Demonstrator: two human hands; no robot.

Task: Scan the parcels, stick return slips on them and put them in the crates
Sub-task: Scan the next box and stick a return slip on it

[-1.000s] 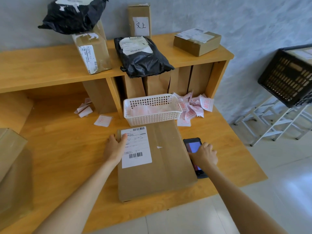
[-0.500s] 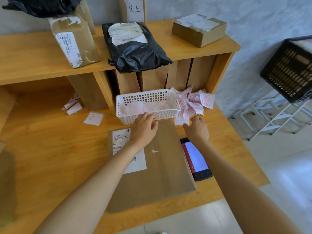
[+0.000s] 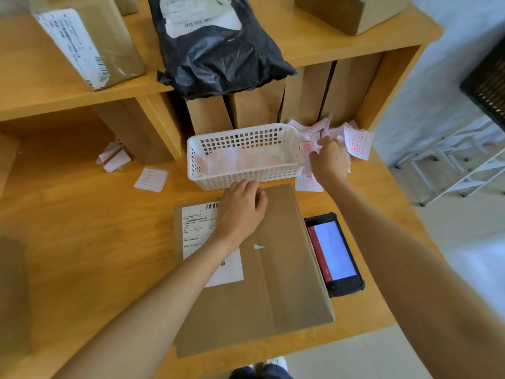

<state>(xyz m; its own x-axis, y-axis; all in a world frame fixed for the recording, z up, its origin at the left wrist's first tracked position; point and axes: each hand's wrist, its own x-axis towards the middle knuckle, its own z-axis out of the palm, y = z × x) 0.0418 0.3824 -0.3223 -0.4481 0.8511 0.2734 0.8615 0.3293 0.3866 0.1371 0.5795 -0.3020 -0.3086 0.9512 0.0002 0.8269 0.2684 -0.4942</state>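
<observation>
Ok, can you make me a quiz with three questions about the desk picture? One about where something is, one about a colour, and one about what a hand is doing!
1. Where is the scanner?
A. inside the white basket
B. on the desk, right of the flat cardboard parcel
C. on the upper shelf

2. What colour is the print on the return slips?
A. red
B. green
C. blue

3. What is the right hand doing?
A. holding the scanner
B. lying flat on the parcel
C. reaching into the pile of slips beside the basket

Answers:
1 B: the scanner lies screen up on the desk next to the flat cardboard parcel.
2 A: the stamped marks on the slips are red.
3 C: its fingers are among the slips to the right of the white basket, while the left hand rests on the parcel.
</observation>
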